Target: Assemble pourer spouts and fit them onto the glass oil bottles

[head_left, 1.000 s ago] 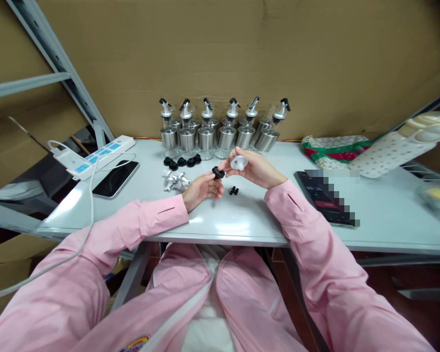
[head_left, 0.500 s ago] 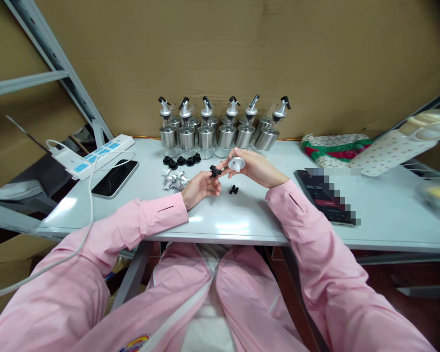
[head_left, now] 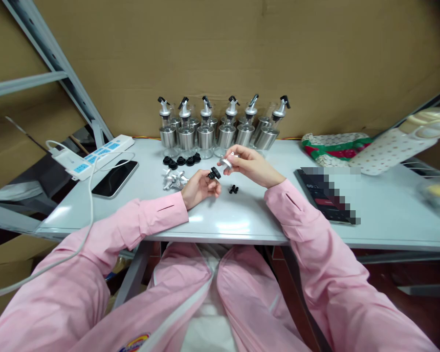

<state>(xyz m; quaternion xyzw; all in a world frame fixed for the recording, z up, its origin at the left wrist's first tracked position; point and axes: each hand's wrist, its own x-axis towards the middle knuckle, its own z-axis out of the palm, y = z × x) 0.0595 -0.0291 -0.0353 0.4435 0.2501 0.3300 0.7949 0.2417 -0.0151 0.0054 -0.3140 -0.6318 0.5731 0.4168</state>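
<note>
My left hand (head_left: pixel 200 188) is closed on a black ribbed stopper (head_left: pixel 214 173), held between thumb and fingers above the table. Just right of it, my right hand (head_left: pixel 254 166) grips a silver pourer spout (head_left: pixel 226 163), its round base turned toward the stopper; a small gap separates the two. Several black stoppers (head_left: pixel 181 161) lie in a group behind my left hand. Beside that hand rest silver spouts (head_left: pixel 175 180) in a loose pile. Small black pieces (head_left: pixel 233 189) lie on the table below my right hand.
Glass-and-steel oil bottles (head_left: pixel 206 137) stand in rows at the back, the front ones fitted with pourers. Left are a phone (head_left: pixel 115 178), a power strip (head_left: pixel 102 151) and its white cable. A dark tablet-like device (head_left: pixel 326 198), a patterned bag (head_left: pixel 333 146) and a dotted container (head_left: pixel 381 152) are right.
My right hand has turned the silver spout so its base faces left, toward the stopper. In my left hand the black stopper has tilted and shows more of its ribbed side.
</note>
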